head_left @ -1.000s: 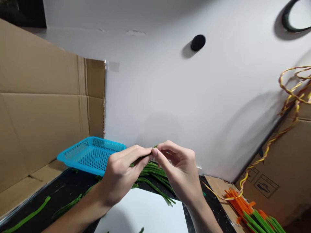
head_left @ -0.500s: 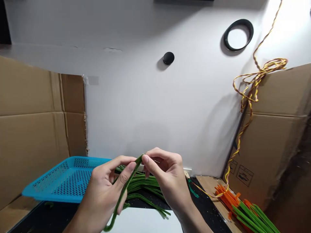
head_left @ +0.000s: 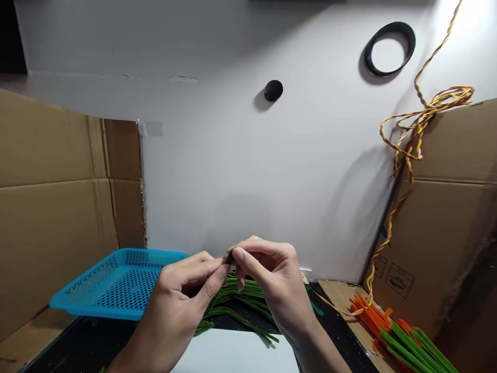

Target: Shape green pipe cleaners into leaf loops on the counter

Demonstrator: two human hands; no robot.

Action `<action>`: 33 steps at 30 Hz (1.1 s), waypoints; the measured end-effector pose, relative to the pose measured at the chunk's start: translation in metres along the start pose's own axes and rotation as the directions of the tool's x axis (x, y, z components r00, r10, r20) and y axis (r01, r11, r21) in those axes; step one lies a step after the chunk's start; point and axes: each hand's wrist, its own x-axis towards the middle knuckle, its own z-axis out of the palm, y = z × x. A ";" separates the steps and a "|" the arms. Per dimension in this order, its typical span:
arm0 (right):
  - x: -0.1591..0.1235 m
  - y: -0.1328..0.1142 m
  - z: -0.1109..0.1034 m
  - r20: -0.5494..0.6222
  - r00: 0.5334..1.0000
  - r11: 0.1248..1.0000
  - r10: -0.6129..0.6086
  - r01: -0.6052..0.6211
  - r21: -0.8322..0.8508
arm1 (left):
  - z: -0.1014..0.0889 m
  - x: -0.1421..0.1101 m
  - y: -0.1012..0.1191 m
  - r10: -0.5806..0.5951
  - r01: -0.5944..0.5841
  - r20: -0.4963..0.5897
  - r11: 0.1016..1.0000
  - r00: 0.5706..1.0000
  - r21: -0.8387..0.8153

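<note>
A dark green pipe cleaner [head_left: 230, 256] is pinched between both hands, with only a short tip of it showing. My left hand [head_left: 180, 300] closes thumb and forefinger on it just below the tip. From the other side, my right hand [head_left: 277, 280] grips the very end between thumb and index finger. Most of the stem is hidden behind my left hand. Under and beyond the hands lies a bundle of green pipe cleaners [head_left: 248, 298], partly covered by them. A white sheet [head_left: 236, 355] lies in front, below my wrists.
On the left stands a blue perforated basket [head_left: 60, 301] near a cardboard wall [head_left: 54, 223]. Orange pipe cleaners [head_left: 368, 313] and brighter green ones [head_left: 417, 347] lie at right on cardboard. A twisted yellow wire [head_left: 388, 228] hangs down beside them.
My left hand has moved up along the pipe cleaner toward its tip, close to my right fingers. The long hanging part is now out of sight. The view has shifted slightly.
</note>
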 end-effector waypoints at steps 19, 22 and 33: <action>-0.007 0.001 -0.003 0.027 0.993 0.958 -0.119 0.122 -0.260 | -0.001 0.000 0.000 0.265 -0.266 0.029 0.955 0.964 0.133; -0.007 0.002 -0.003 0.018 0.982 0.925 -0.190 0.185 -0.331 | -0.001 0.000 -0.001 0.268 -0.271 0.044 0.952 0.963 0.142; -0.008 -0.002 0.001 0.008 0.979 0.913 -0.202 0.191 -0.361 | 0.000 0.001 -0.005 0.254 -0.248 -0.008 0.953 0.967 0.175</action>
